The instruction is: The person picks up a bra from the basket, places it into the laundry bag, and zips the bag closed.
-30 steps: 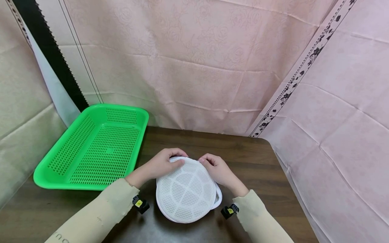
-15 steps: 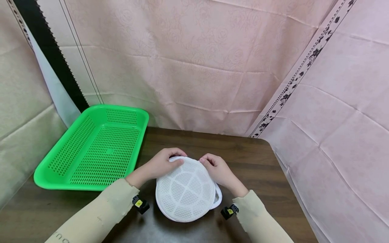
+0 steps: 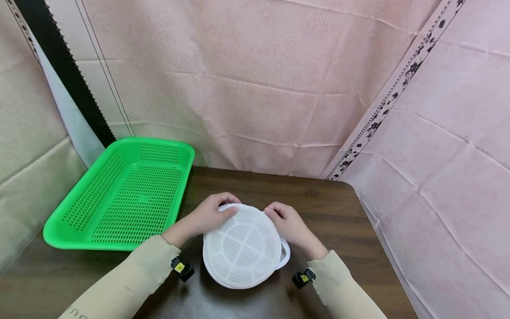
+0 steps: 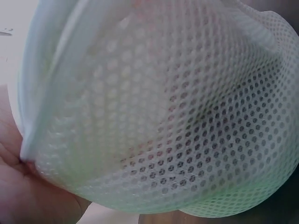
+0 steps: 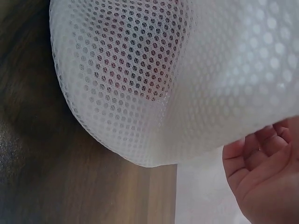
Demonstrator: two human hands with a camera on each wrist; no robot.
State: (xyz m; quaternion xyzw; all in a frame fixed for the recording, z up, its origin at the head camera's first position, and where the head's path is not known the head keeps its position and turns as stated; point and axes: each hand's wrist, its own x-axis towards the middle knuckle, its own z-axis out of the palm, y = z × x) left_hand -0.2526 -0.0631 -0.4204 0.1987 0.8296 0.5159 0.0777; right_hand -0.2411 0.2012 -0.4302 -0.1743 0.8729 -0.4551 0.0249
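Note:
A round white mesh laundry bag [image 3: 242,248] is held up over the table, its top face ribbed with panel seams. A white loop handle [image 3: 284,254] sticks out at its right side. My left hand [image 3: 213,213] grips the far left rim, thumb on top and the other fingers behind the edge. At the far right rim, my right hand [image 3: 287,223] pinches the bag's edge; what exactly lies between its fingertips is too small to tell. Mesh [image 4: 187,116] fills most of the left wrist view. The bag's side [image 5: 126,84] hangs bulging in the right wrist view.
A green perforated plastic basket [image 3: 181,208] stands at the left on the dark wooden table [image 3: 326,208]. Pale patterned cloth [image 3: 255,110] hangs behind the table and along both sides.
The laundry bag and my left hand have shifted slightly left and away from me. My right fingertips have moved a little to the right along the rim. The basket stays put.

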